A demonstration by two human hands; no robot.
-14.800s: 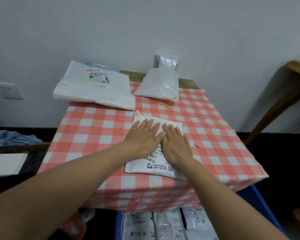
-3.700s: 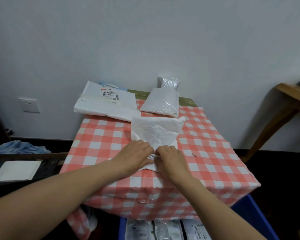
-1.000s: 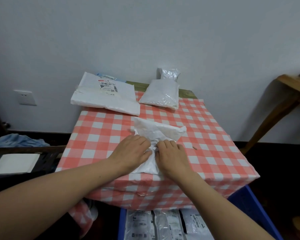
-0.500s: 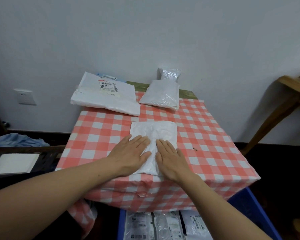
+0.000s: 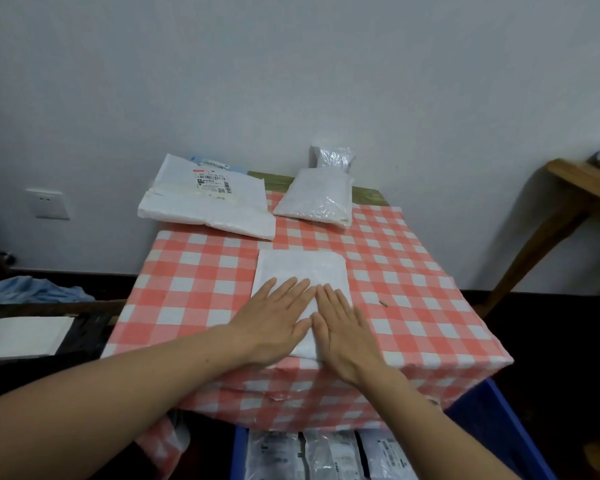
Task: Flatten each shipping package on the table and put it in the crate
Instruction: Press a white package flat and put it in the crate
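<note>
We press the flat white plastic mailer (image 5: 300, 271) at the checked table's (image 5: 413, 289) near edge with left hand (image 5: 274, 322) and right hand (image 5: 343, 327) spread, fingers straight; it likely next needs lifting into the blue crate (image 5: 499, 431).

Surface (image 5: 367, 197) draped in a red-and-white checked cloth (image 5: 413, 271); a bare olive strip shows along its far edge. Centre, reaching the front edge: a flat white package (image 5: 300, 268). Far left corner: a large white package (image 5: 205, 202) with a printed label, reaching past the left edge. Beside it on the right: a grey-white pouch (image 5: 316, 199), with a small crinkled silver bag (image 5: 333, 155) behind it at the wall. A small dark speck (image 5: 383, 303) lies on the cloth right of the flat package.
</note>
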